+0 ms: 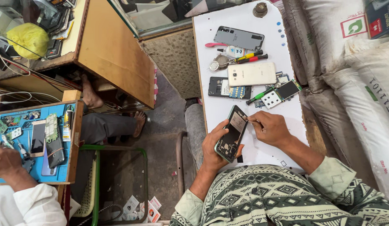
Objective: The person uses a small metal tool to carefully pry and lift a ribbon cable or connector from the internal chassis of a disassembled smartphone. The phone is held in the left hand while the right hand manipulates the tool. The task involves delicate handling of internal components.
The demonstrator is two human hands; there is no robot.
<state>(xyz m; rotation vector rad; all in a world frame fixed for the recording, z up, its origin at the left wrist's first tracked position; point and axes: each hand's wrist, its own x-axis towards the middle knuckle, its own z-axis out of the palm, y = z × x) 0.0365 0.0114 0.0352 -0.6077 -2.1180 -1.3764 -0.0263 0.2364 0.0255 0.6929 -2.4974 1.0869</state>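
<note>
Dark, back-off phone (231, 134) slants up-right in the clasped left hand (214, 146); right hand (270, 129), fingertips pinched, touches its upper-right edge.

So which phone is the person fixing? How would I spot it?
Find the white table beside the big sacks. At its near edge, the person's left hand holds an opened phone tilted up, while the right hand touches its top. Unlike the other phones lying flat farther up the table, it is lifted off the surface, with dark insides showing.
</note>
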